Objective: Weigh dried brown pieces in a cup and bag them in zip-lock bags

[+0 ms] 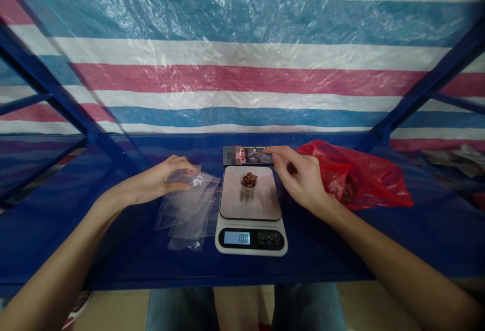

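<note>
A white digital kitchen scale (251,242) sits before me, its display reading 10.0. On its plate stands a small clear cup (248,189) heaped with brown bean-like pieces (249,179). To the left, my left hand (176,174) has its thumb and fingers around the upper part of a clear plastic bag (189,199), one of several overlapping there. My right hand (299,172) reaches behind the scale, its index finger on a phone (255,155) with a lit picture. Dark brown pieces (291,168) show in the curl of that hand; how many is hidden.
A red plastic bag (371,182) with brown pieces inside lies to the right, beside my right hand. Everything rests on a blue shelf (322,255). Blue metal braces (428,86) slant up at both sides, and a striped tarp (242,78) hangs behind.
</note>
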A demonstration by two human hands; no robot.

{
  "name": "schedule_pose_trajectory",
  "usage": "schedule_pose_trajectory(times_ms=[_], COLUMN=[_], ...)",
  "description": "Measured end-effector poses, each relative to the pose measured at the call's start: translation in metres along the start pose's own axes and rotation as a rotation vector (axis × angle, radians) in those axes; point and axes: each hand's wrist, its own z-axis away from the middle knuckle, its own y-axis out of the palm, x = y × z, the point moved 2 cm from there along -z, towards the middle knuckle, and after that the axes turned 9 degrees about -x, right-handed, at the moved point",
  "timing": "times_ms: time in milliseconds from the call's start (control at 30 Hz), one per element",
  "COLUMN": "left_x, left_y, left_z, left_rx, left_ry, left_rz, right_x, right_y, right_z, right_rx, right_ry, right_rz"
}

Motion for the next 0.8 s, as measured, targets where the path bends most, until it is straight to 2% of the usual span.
schedule_pose_trajectory(times_ms=[200,267,400,500,600,667,733,800], left_x=[-0.003,-0.005,-0.003,0.001,-0.001,-0.006,-0.011,-0.015], left_y=[-0.024,-0.019,0.004,0.009,-0.005,-0.023,-0.041,-0.055], left_z=[-0.020,-0.019,-0.004,0.008,0.014,0.014,0.011,0.004], left_rx=[-0.004,0.012,0.020,-0.008,0.067,0.063,-0.028,-0.211], left_ry=[0.101,0.119,0.114,-0.026,-0.216,-0.266,-0.262,-0.252], left_rz=[0.103,0.086,0.049,0.043,0.065,0.102,0.141,0.183], right_x=[-0.007,-0.008,-0.010,-0.012,-0.014,-0.014,-0.014,-0.015], right_y=[0.000,-0.001,-0.003,-0.005,-0.005,-0.005,-0.004,-0.004], right_z=[-0.004,-0.004,-0.004,-0.005,-0.007,-0.007,-0.007,-0.008], right_rx=[-0.045,-0.044,-0.066,-0.101,-0.132,-0.138,-0.141,-0.145], right_ry=[0.047,0.045,0.061,0.055,0.029,0.018,0.009,0.007], right_rz=[0.021,0.021,0.020,0.023,0.022,0.025,0.031,0.040])
